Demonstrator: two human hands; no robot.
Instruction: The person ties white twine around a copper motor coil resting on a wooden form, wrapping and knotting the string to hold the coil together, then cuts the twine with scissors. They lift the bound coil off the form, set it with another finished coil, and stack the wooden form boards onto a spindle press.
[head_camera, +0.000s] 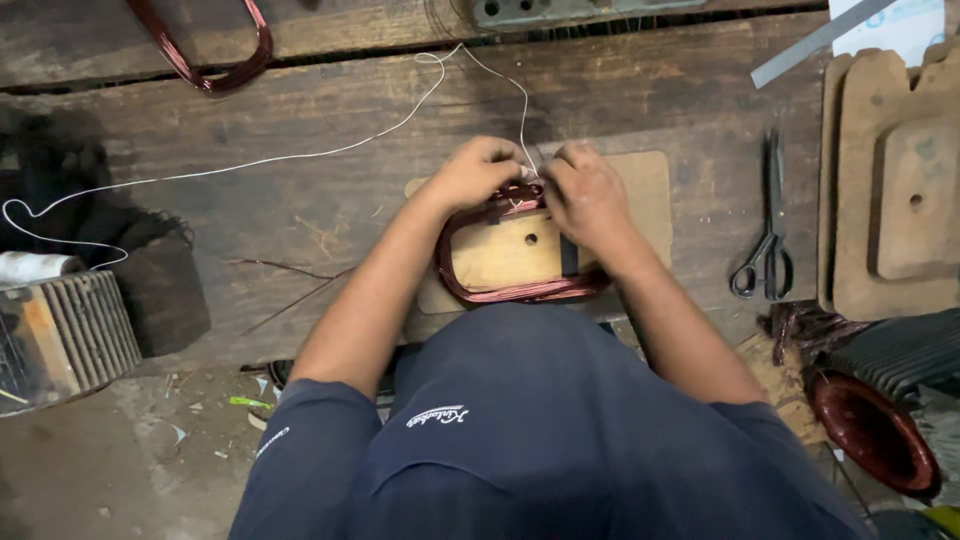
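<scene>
Right between fingers (520, 172), copper coil (520, 288)

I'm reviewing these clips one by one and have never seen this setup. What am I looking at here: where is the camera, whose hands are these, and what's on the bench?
There is one picture, from a camera worn on the person's head, looking down over their dark blue shirt at a worn wooden bench. No machine is involved: both bare hands work. The left hand and right hand meet at the top of a copper wire coil wound around a wooden block. Their fingers pinch a thin white string that trails away to the left. Scissors lie to the right, beside stacked wooden forms. Another copper coil lies at the top left.
</scene>
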